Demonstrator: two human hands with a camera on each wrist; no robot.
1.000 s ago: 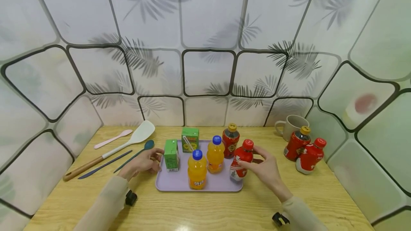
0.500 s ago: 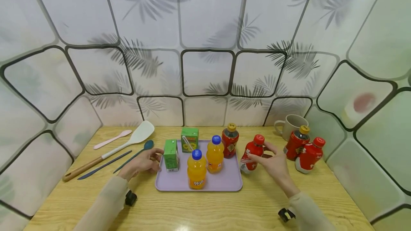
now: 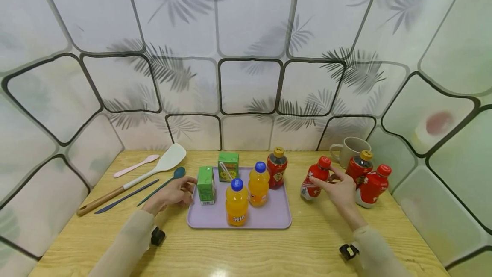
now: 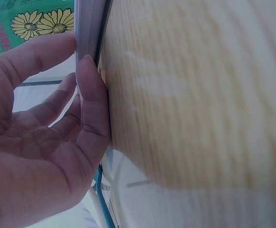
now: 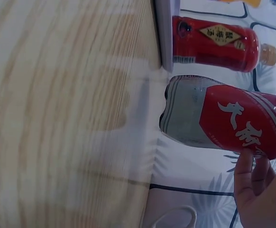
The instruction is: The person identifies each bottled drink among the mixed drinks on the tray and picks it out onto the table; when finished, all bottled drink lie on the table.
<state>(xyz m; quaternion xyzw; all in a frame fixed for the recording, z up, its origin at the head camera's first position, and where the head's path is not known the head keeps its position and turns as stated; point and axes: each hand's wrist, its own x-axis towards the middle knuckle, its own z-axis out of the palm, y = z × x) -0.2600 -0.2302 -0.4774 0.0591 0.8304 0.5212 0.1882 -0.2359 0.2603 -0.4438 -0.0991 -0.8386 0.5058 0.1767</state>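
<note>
Apparent step: bottle transfer. Your right hand [image 3: 342,189] grips the red bottle [image 3: 316,178], tilted beside the tray [image 3: 265,219]; your left hand [image 3: 173,193] pinches the tray's edge. Setting down would require straightening.

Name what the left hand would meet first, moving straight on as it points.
The purple tray, which the left hand touches; beyond its edge, probably the nearer green carton, though depth is unclear.

Red bottle [image 5: 223,118], tilted, aloft near lilac tray [image 3: 269,215]
</note>
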